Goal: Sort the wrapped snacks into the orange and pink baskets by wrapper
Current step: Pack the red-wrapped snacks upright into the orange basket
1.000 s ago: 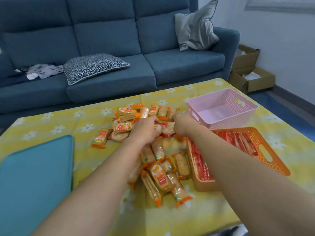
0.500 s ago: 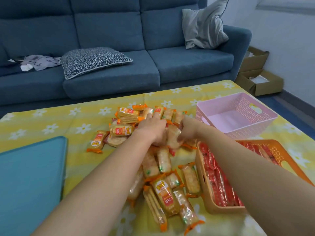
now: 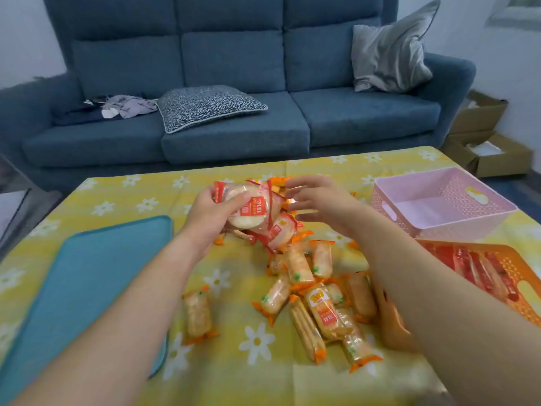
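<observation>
Red-wrapped snacks (image 3: 254,212) come up off the pile (image 3: 319,306) now, a bunch clutched in the left hand (image 3: 210,218) where both hands were digging a moment ago, right hand (image 3: 316,200) loose and spread beside them, so they look bound for the orange basket (image 3: 518,271) holding their kind

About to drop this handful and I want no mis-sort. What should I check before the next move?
1. Left hand grips the red-wrapped snacks: ok.
2. Handful is all one wrapper: cannot tell, some are hidden.
3. Orange basket holds red wrappers: ok.
4. Pink basket has room: ok, nothing seen inside.
5. Way to the orange basket is clear: not ok, the right forearm lies across it.
6. Right hand is free: ok, open.
</observation>
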`<control>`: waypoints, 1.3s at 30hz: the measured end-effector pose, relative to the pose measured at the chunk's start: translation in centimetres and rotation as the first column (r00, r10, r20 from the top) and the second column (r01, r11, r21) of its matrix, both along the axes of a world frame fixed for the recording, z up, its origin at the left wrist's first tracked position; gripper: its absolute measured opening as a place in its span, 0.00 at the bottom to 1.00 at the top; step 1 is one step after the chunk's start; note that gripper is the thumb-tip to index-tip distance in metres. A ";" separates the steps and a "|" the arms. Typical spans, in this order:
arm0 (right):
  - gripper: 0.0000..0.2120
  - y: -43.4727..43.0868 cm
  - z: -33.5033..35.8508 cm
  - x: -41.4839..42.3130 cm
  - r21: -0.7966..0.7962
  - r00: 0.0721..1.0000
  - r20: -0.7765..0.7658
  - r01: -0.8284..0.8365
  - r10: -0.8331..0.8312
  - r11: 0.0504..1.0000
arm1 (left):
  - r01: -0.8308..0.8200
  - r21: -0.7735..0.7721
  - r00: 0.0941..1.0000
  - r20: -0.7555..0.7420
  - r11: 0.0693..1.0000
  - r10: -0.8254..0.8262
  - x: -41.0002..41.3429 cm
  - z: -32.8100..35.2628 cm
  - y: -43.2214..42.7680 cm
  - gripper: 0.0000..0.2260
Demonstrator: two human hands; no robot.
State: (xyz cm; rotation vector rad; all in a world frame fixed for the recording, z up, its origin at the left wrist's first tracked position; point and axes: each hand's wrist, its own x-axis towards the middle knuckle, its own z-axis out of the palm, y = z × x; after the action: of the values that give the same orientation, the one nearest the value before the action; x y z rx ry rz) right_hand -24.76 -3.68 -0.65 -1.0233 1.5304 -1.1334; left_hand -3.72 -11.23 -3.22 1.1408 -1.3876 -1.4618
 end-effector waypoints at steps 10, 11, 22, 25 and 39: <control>0.15 -6.5 -6.8 7.7 0.278 0.450 -0.836 -0.145 0.314 0.950 | -0.153 0.371 0.969 -0.127 0.916 0.213 8.2 -7.1 -3.4 0.13; 0.16 -7.0 -7.1 8.0 0.307 0.377 -0.866 -0.118 0.329 0.944 | -0.146 0.368 0.974 -0.111 0.918 0.200 7.8 -7.5 -3.4 0.13; 0.15 -7.7 -7.9 4.0 0.514 0.156 -0.840 -0.084 0.521 0.854 | 0.138 0.083 0.884 0.438 0.987 -0.160 -1.0 -6.9 -5.4 0.18; 0.23 -7.3 -6.4 2.8 0.518 0.147 -0.836 -0.106 0.529 0.849 | 0.193 0.053 0.756 0.628 0.980 -0.183 -2.1 -7.0 -6.1 0.17; 0.27 -16.3 -5.8 6.3 0.113 0.936 -0.312 -0.134 0.163 0.985 | 0.101 -0.038 0.819 0.571 0.994 -0.062 2.9 -7.4 -5.1 0.20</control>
State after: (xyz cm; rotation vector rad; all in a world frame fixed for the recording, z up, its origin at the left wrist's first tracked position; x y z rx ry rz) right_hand -18.45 -19.98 -6.47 -1.2849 1.7073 -0.8123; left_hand -0.85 -16.29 -10.63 1.5725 -1.8946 -1.1556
